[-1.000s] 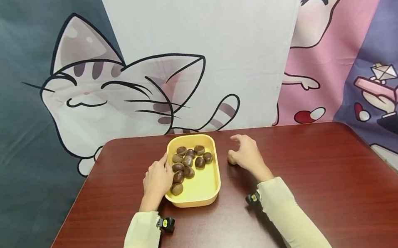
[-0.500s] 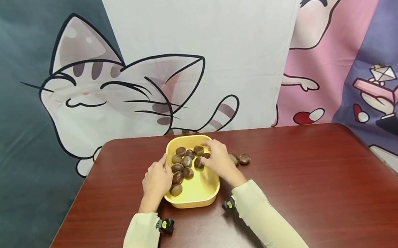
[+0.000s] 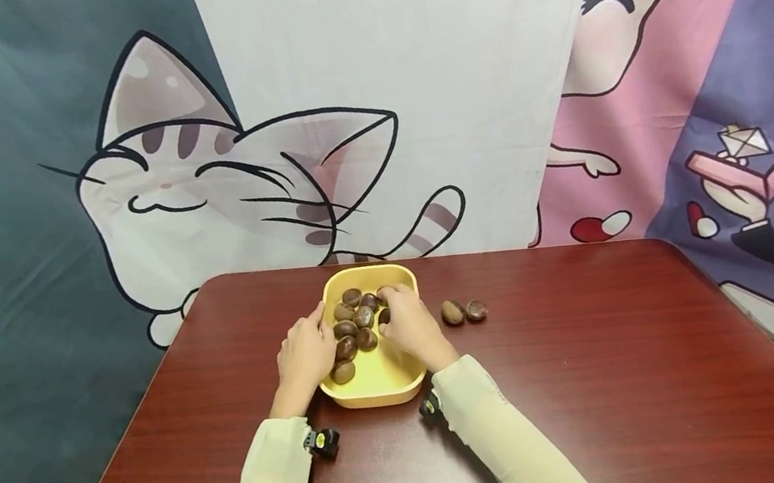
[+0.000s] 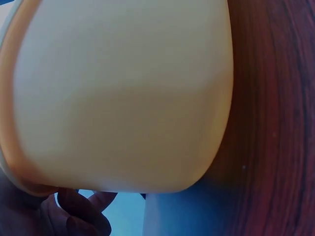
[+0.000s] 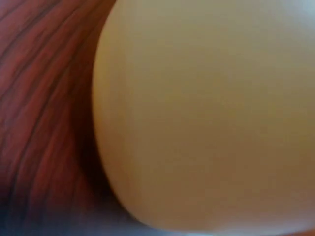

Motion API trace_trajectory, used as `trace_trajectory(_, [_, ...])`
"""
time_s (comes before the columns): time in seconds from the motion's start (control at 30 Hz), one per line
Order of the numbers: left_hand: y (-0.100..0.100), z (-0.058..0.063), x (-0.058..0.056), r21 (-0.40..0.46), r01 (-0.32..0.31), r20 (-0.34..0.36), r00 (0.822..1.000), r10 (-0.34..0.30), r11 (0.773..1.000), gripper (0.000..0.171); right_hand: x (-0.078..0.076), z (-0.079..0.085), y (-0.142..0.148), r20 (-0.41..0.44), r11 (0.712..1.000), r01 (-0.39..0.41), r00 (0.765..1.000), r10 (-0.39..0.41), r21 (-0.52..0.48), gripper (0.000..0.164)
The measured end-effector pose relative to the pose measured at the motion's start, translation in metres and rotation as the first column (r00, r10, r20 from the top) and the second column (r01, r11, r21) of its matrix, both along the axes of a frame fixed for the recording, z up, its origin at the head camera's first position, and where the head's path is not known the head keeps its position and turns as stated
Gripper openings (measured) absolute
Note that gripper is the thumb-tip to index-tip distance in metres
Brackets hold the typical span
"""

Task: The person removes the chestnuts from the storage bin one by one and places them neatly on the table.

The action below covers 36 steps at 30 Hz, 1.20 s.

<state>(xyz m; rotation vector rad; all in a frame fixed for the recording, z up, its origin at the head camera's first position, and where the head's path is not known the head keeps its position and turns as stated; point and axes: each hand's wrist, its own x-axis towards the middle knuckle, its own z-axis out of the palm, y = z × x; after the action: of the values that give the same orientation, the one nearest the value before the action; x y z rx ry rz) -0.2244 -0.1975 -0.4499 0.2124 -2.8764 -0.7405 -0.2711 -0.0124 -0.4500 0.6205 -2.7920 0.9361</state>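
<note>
A pale yellow plastic box (image 3: 378,397) stands on the table with several brown chestnuts (image 3: 347,349) lying loose in it, mostly along its left and far sides. My left hand (image 3: 306,354) grips the box at its left rim; the left wrist view shows curled fingers (image 4: 81,211) under the rim. Inside the box, my right hand (image 3: 408,322) reaches down from the right side. Its thumb and fingertips are around a chestnut (image 3: 385,317), and the palm hides whatever lies beneath it. I cannot tell whether the fingers pinch that chestnut.
Two chestnuts lie side by side on the table right of the box, a lighter one (image 3: 452,313) and a darker one (image 3: 477,310). The reddish-brown wooden table (image 3: 632,372) ends at the back before a printed cartoon curtain (image 3: 483,82).
My right hand has moved left from beside the chestnuts on the table into the box, uncovering the two chestnuts outside. My left hand and the box have stayed in place.
</note>
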Motion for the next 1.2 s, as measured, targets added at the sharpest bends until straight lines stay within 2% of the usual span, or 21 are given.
trace_trajectory(0.27, [0.001,-0.001,0.000,-0.003,-0.003,0.017,1.000,0.003,1.000,0.048,-0.002,-0.004,-0.002,-0.004,0.991,-0.005,1.000,0.005,0.132,0.056])
trace_trajectory(0.63, [0.001,-0.001,0.000,-0.010,-0.002,-0.009,1.000,0.002,1.000,0.048,-0.001,-0.005,-0.006,-0.081,0.956,0.005,0.997,0.020,0.295,0.041])
trace_trajectory(0.93, [0.002,0.000,0.001,-0.015,0.001,-0.007,1.000,-0.001,1.000,0.048,-0.001,-0.007,-0.006,-0.071,0.967,0.012,0.997,0.006,0.253,0.035])
trace_trajectory(1.2, [0.003,-0.001,0.000,-0.020,0.000,-0.005,1.000,0.000,1.000,0.048,-0.002,-0.010,-0.002,-0.047,0.988,-0.017,0.999,0.025,0.152,0.046])
